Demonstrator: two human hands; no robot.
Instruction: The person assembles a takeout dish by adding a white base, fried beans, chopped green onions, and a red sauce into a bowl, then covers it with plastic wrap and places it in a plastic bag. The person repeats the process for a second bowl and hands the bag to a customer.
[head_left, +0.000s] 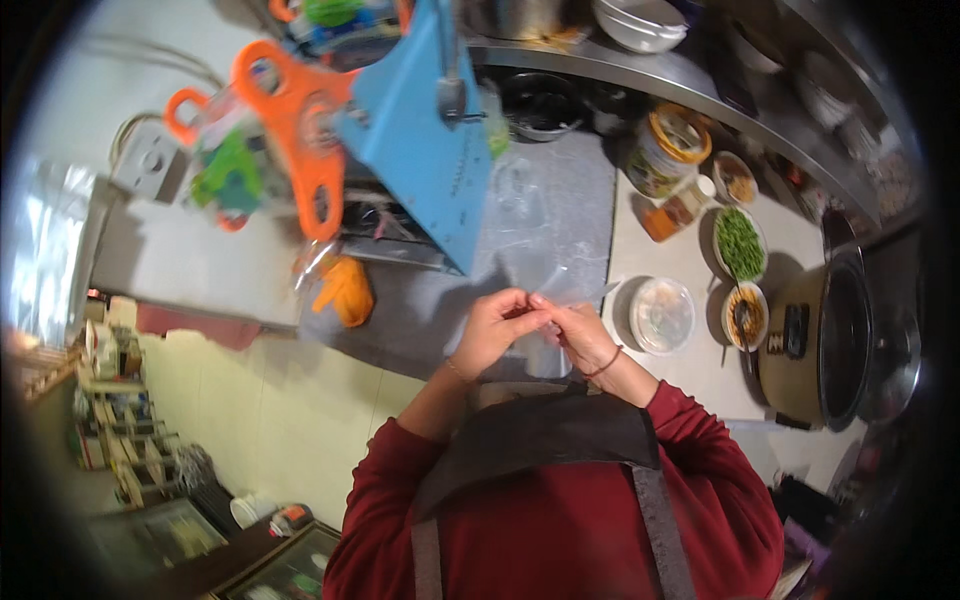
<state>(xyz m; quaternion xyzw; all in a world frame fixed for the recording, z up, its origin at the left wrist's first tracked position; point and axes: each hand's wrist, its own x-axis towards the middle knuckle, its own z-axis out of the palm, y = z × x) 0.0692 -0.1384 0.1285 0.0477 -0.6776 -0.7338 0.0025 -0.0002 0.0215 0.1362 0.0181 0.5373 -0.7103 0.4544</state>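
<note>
Both my hands meet at the front edge of the grey work surface (375, 292). My left hand (491, 330) and my right hand (581, 334) pinch a thin clear plastic bag or film (551, 360) between the fingertips. Part of the plastic hangs below the fingers and part stands up behind them. To the right of my right hand sits a round lidded plastic tub (662, 316). Beyond the hands, more clear plastic (517, 195) lies on the grey surface. An orange glove or cloth (346, 292) rests left of my left hand.
A blue metal stand (442, 150) with orange spoked parts (300, 127) rises at the left. On the right are a bowl of chopped greens (739, 244), a bowl with a spoon (745, 316), a jar of orange-red seasoning (671, 214), a yellow-lidded tub (667, 154) and a large cooker (806, 345).
</note>
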